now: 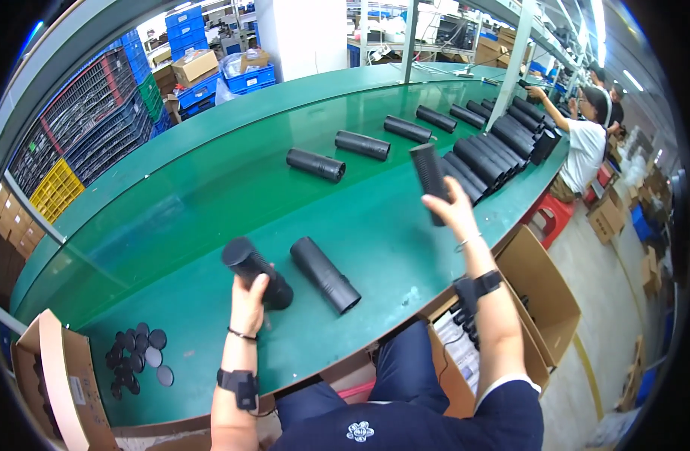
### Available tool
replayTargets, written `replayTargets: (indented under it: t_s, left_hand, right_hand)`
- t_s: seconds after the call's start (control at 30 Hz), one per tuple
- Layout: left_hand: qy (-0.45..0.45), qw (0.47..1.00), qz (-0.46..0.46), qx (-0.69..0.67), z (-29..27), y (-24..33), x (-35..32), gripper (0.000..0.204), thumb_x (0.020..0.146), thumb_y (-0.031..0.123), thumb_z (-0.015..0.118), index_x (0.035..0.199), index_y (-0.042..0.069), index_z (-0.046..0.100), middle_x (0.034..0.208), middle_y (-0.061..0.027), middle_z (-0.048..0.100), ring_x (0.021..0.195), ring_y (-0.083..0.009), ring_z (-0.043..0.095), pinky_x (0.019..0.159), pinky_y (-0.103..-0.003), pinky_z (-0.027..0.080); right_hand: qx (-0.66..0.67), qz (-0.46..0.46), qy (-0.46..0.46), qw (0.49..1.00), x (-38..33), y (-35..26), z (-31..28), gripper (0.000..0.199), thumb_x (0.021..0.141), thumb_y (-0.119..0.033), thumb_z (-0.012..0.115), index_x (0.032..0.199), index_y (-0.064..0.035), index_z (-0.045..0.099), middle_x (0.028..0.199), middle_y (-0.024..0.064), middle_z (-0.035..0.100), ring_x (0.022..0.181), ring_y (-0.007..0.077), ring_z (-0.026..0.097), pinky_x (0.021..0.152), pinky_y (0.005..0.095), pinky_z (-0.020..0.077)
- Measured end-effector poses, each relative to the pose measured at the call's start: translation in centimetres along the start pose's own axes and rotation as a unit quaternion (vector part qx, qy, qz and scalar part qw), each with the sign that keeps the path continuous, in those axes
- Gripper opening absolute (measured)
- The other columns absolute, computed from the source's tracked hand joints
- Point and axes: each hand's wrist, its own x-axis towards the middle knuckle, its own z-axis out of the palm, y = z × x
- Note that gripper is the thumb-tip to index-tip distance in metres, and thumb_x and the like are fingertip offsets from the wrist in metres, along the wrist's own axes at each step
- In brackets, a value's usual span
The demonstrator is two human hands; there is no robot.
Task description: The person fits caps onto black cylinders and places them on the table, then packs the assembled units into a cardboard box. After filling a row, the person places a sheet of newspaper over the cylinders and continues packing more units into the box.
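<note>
My left hand (pixel 247 302) is wrapped round a black cylindrical tube (pixel 245 258), tilted over the green work surface, its closed round end toward the far left. Farther off on the right, my right hand (pixel 458 214) grips another black tube (pixel 428 167), steeply tilted, with a textured band near its upper end. A loose black tube (pixel 325 275) lies between my hands, closer to the left one. At the left front, several flat black discs (pixel 137 353) are scattered on the green surface.
Several black tubes lie spaced along the green conveyor belt (pixel 210 203). More tubes (pixel 495 158) are bunched at right. A cardboard box (pixel 78 376) stands at front left, another open box (pixel 537 286) by my right arm. A co-worker (pixel 585 143) sits farther along. Metal posts rise from the line.
</note>
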Motion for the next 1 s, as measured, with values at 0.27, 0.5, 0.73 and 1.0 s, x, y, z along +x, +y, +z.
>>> replayTargets:
  t_s: [0.27,0.5,0.73,1.0]
  left_hand:
    - [-0.041,0.966,-0.136,-0.218,0.9,3.0,-0.1,0.042,0.087,0.018,0.064,0.122,0.001,0.046,0.116,-0.0182,0.057,0.114,-0.0391,0.054,0.099,-0.054,0.043]
    - [-0.134,0.962,-0.187,-0.146,7.5,2.9,2.7,0.059,0.082,0.029,0.074,0.128,0.003,0.047,0.122,-0.0166,0.057,0.112,-0.0281,0.056,0.098,-0.045,0.044]
    - [-0.134,0.968,-0.195,-0.081,16.9,1.1,5.4,0.036,0.083,0.001,0.067,0.116,0.001,0.053,0.110,-0.0083,0.061,0.102,-0.0195,0.060,0.092,-0.034,0.048]
    - [-0.166,0.962,0.015,0.216,21.7,-2.0,6.7,0.078,0.075,0.027,0.079,0.136,0.002,0.037,0.123,-0.0142,0.048,0.113,-0.0233,0.048,0.092,-0.038,0.046]
  right_hand:
    - [-0.558,0.034,0.162,0.813,13.7,2.0,-14.4,0.066,0.063,-0.028,0.080,0.118,-0.0118,0.047,0.103,0.0143,0.065,0.096,0.0345,0.063,0.081,0.0453,0.0493]
    - [-0.694,0.031,0.166,0.700,19.1,9.0,-18.1,0.056,0.070,-0.031,0.079,0.117,-0.0142,0.054,0.103,0.0088,0.065,0.099,0.0265,0.062,0.082,0.0453,0.0458]
    - [-0.260,-0.160,-0.149,0.940,11.2,-1.9,-5.3,0.036,0.078,-0.014,0.069,0.112,-0.0042,0.064,0.092,0.0119,0.064,0.085,0.0227,0.061,0.078,0.0341,0.0505]
    - [-0.063,-0.147,-0.253,0.954,1.8,-5.4,-1.7,0.086,0.071,-0.019,0.076,0.141,-0.0038,0.030,0.135,0.0186,0.044,0.126,0.0276,0.043,0.103,0.0376,0.0366]
